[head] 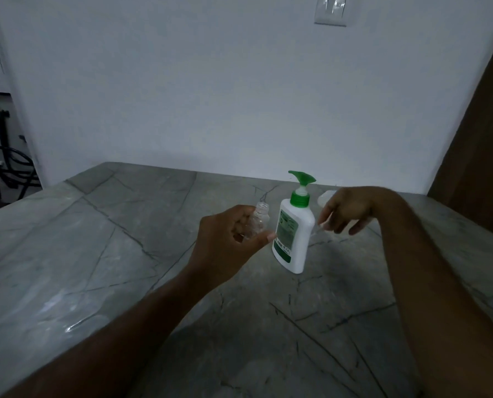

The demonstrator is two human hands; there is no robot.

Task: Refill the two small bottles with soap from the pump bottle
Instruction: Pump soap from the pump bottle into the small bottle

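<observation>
Left hand (pixel 228 239) holds an uncapped, empty-looking small bottle (pixel 258 221) left of the pump bottle (pixel 292 234); right hand (pixel 345 209) loose, filling apparently not begun

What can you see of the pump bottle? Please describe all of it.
The pump bottle is white and looks like plastic, with a green collar and a green pump head whose spout points left. A green and white label covers its front; the print is too small to read. It stands on the grey stone-look table, leaning a little to the right in this wide-angle view. The left hand, holding a small clear bottle, is right beside it; contact is unclear. The right hand is just right of it.
</observation>
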